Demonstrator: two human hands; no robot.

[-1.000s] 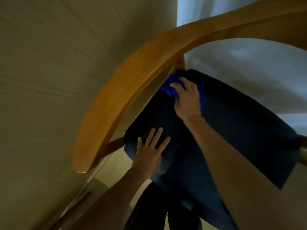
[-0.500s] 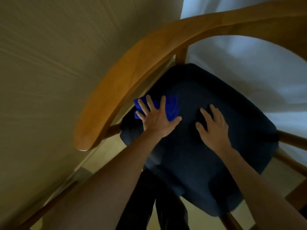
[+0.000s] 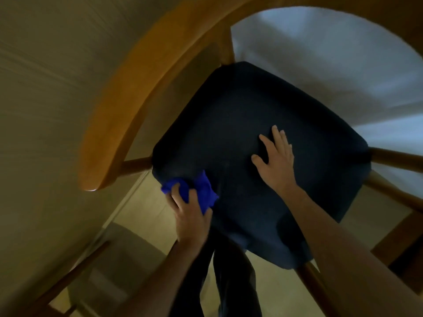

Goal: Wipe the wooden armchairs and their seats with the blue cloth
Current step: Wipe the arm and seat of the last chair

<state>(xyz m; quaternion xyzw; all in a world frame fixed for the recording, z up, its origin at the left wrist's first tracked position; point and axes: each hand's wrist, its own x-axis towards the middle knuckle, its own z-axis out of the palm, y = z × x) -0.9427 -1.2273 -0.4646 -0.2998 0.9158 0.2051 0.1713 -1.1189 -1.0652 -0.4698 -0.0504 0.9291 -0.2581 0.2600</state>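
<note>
A wooden armchair with a curved armrest and back rail (image 3: 128, 106) fills the view, seen from above. Its dark navy seat cushion (image 3: 263, 106) lies in the middle. My left hand (image 3: 191, 218) is shut on the bunched blue cloth (image 3: 203, 188) and presses it against the near left corner of the seat. Flat on the middle of the cushion rests my right hand (image 3: 275, 161), fingers spread, holding nothing.
A beige wall (image 3: 45, 110) stands close on the left of the chair. White fabric (image 3: 320, 53) hangs behind the seat. My dark trouser legs (image 3: 229, 282) stand at the seat's front edge. More wooden furniture (image 3: 402, 239) sits at the right, and a wooden rail (image 3: 68, 277) at the lower left.
The cloth went from my right hand at the seat's far corner to my left hand, which has swept it back to the near left corner. My right hand now lies flat on the cushion.
</note>
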